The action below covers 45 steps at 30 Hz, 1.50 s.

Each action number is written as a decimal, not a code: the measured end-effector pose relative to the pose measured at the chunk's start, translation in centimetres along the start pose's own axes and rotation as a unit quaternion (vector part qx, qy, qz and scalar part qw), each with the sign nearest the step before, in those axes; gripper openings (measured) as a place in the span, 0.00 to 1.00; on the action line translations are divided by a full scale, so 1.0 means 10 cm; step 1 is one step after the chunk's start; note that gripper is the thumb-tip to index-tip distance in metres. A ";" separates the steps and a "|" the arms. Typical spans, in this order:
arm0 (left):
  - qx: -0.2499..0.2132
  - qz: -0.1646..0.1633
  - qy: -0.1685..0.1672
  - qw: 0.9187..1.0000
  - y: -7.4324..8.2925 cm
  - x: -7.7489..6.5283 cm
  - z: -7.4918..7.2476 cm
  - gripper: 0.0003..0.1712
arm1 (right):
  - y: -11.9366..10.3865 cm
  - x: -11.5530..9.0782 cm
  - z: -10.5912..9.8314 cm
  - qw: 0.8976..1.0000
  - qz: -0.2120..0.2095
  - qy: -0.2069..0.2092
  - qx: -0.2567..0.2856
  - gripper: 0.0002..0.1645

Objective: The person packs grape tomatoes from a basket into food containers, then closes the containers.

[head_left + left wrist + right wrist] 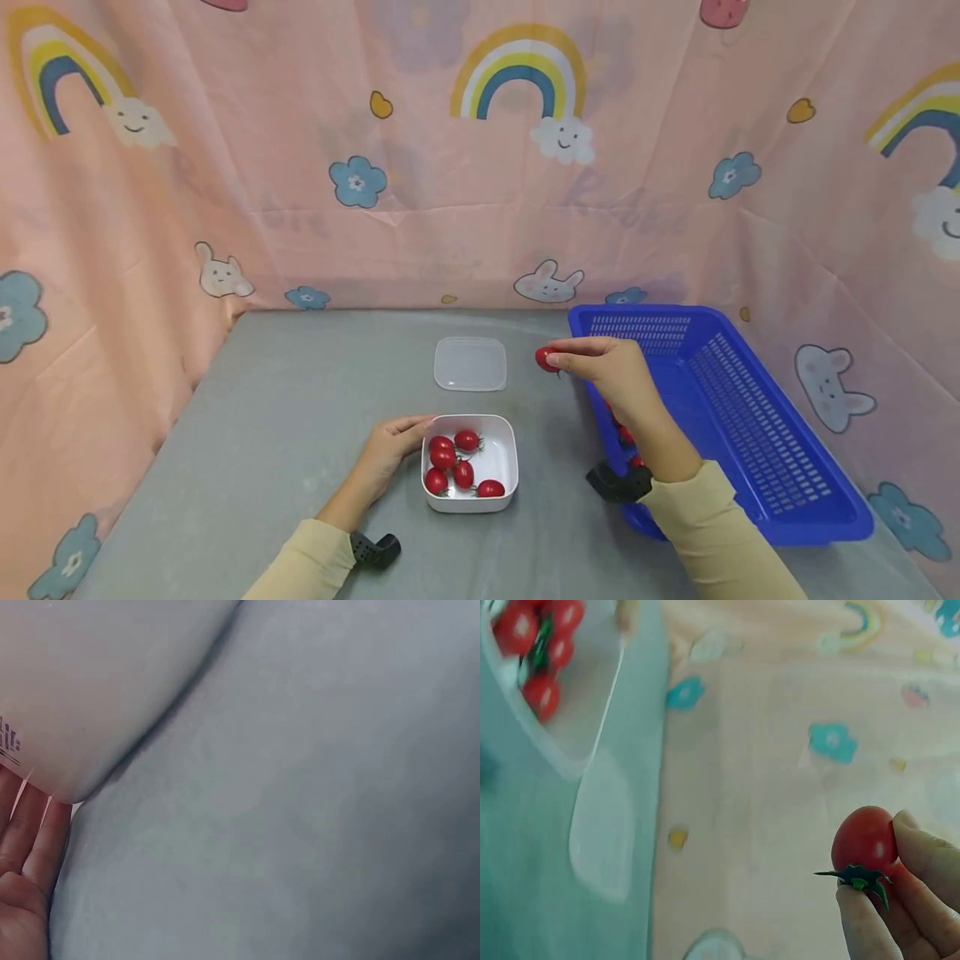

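Note:
My right hand (pixel 611 371) pinches a red cherry tomato (pixel 547 359) between thumb and fingertips, above the table just left of the blue basket. In the right wrist view the same tomato (pixel 865 844) shows its green stem cap facing down. My left hand (pixel 392 454) touches the upper left side of a white square container (pixel 516 454), fingers lying straight along its wall in the left wrist view. Inside the container lie several cherry tomatoes (pixel 462 474), also visible in the right wrist view.
A blue plastic basket (pixel 757 425) stands at the right, with some tomatoes (pixel 625 435) along its left side, partly hidden by my right arm. Beyond the container lies a clear lid (pixel 470 364) on the grey table (pixel 300 417). A patterned pink cloth (pixel 450 233) hangs behind.

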<state>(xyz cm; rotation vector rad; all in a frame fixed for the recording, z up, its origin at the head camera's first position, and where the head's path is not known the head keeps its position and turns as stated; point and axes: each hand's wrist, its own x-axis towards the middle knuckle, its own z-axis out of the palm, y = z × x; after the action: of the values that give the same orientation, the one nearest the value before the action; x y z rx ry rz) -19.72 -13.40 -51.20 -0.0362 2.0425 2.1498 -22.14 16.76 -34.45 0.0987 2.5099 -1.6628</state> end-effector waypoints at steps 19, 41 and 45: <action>-0.002 0.000 0.000 1.000 -0.02 0.01 0.00 0.21 | 0.21 -0.20 0.96 0.998 -0.032 -0.001 0.050 0.12; -0.008 0.002 -0.004 1.000 0.00 0.03 0.00 0.20 | 0.53 -0.10 1.41 0.997 -0.043 -0.039 0.043 0.13; -0.014 0.000 -0.004 1.000 -0.01 0.02 0.00 0.21 | 0.55 -0.11 1.47 0.996 -0.048 -0.046 0.051 0.13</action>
<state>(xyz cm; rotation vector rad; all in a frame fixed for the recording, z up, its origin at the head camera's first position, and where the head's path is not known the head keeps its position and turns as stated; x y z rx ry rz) -19.94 -13.38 -51.31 -0.0305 2.0086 2.1755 -19.27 5.45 -44.95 -0.0879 2.3976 -1.7876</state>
